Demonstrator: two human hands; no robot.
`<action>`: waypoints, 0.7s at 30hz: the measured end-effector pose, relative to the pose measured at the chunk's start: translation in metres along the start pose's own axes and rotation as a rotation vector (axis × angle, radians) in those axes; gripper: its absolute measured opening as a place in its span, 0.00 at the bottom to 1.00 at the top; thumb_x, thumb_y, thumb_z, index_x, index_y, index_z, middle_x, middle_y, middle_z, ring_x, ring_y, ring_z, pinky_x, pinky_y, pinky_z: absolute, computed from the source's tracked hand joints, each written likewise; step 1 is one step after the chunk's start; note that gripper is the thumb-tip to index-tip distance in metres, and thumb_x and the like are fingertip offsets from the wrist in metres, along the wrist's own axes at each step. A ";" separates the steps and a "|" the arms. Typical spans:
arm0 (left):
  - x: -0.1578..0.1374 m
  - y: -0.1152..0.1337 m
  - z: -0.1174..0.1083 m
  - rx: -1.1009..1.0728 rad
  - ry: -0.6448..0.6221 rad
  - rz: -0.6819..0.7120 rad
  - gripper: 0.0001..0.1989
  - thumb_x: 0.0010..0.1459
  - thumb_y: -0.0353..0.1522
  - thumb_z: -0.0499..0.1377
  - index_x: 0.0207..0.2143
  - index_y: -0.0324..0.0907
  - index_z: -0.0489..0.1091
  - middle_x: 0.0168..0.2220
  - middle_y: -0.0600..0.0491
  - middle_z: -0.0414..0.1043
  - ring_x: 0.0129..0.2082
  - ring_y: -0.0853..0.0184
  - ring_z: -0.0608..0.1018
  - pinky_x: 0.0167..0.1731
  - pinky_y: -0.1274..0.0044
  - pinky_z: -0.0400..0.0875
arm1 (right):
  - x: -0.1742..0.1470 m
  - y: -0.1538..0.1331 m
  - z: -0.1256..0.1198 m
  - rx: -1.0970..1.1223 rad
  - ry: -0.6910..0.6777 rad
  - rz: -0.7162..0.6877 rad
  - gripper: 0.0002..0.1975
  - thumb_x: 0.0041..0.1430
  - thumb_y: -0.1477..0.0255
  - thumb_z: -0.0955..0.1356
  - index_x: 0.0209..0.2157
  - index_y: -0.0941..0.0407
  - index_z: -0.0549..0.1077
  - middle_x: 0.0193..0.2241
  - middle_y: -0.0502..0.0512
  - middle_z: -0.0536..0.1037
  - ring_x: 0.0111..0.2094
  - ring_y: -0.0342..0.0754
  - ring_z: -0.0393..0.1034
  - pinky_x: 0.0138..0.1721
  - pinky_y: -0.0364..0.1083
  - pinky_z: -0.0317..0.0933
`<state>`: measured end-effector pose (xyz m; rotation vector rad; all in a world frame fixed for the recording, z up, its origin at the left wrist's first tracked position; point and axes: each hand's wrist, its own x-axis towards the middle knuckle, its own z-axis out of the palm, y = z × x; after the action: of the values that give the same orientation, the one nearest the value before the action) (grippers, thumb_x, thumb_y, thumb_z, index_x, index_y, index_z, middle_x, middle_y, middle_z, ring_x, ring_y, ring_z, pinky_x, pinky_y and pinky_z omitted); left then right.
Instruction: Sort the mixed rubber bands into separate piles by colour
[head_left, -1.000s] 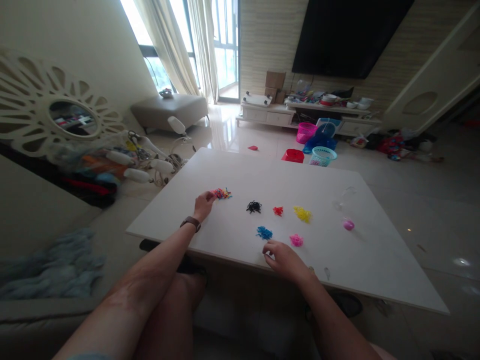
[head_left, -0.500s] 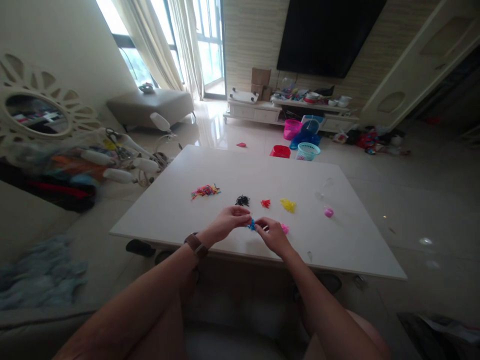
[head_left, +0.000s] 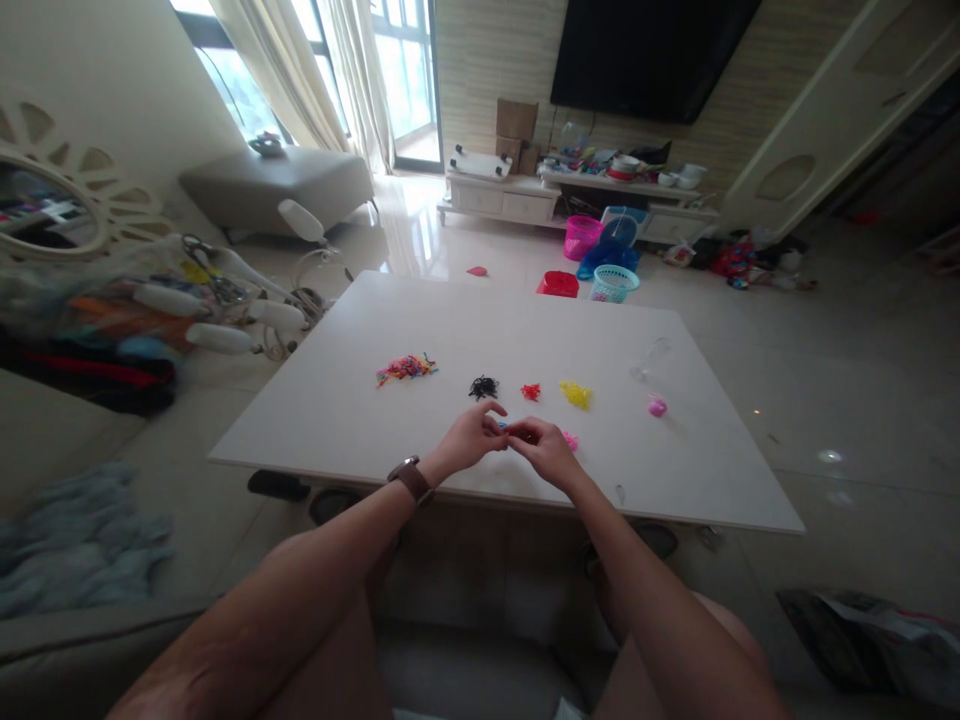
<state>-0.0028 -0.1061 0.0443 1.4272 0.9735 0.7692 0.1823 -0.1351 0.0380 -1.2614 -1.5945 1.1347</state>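
Both hands meet over the near part of the white table (head_left: 337, 420). My left hand (head_left: 469, 438), with a brown watch on its wrist, and my right hand (head_left: 546, 448) pinch at a small blue pile of bands (head_left: 503, 426), mostly hidden between the fingertips. A pink pile (head_left: 571, 440) lies just right of my right hand. Beyond the hands sit a black pile (head_left: 484, 386), a red pile (head_left: 531, 391) and a yellow pile (head_left: 576, 395). A mixed-colour pile (head_left: 406, 368) lies further left.
A small pink object (head_left: 658, 406) and a clear plastic piece (head_left: 651, 358) lie on the table's right side. On the floor beyond stand red (head_left: 557, 284), teal (head_left: 613, 284) and pink (head_left: 582, 237) baskets. Clutter with white handles (head_left: 217, 300) sits left of the table.
My left hand left the mixed-colour pile and came right to the blue pile. My right hand moved up to meet it there. The view has tilted and shifted.
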 end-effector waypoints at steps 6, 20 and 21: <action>-0.003 -0.002 0.003 0.120 0.010 0.071 0.19 0.50 0.28 0.67 0.45 0.41 0.67 0.28 0.55 0.76 0.29 0.69 0.79 0.32 0.79 0.71 | 0.000 -0.002 -0.002 -0.140 0.041 -0.032 0.05 0.55 0.69 0.72 0.33 0.55 0.81 0.32 0.54 0.81 0.35 0.49 0.76 0.39 0.48 0.67; 0.003 0.002 0.005 0.331 0.108 0.088 0.15 0.52 0.23 0.64 0.42 0.42 0.68 0.28 0.55 0.77 0.28 0.69 0.78 0.31 0.79 0.69 | 0.021 0.039 -0.037 0.462 0.795 0.376 0.12 0.42 0.74 0.76 0.26 0.55 0.70 0.20 0.46 0.75 0.24 0.42 0.73 0.29 0.41 0.70; 0.002 0.003 0.006 0.336 0.104 0.100 0.15 0.52 0.23 0.64 0.42 0.42 0.69 0.28 0.55 0.77 0.29 0.69 0.78 0.31 0.79 0.69 | 0.023 0.045 -0.046 0.454 0.840 0.393 0.13 0.41 0.74 0.76 0.25 0.55 0.68 0.18 0.44 0.74 0.22 0.41 0.71 0.28 0.40 0.70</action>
<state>0.0038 -0.1064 0.0463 1.7502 1.1586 0.7849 0.2334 -0.0999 0.0096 -1.4822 -0.4542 0.9198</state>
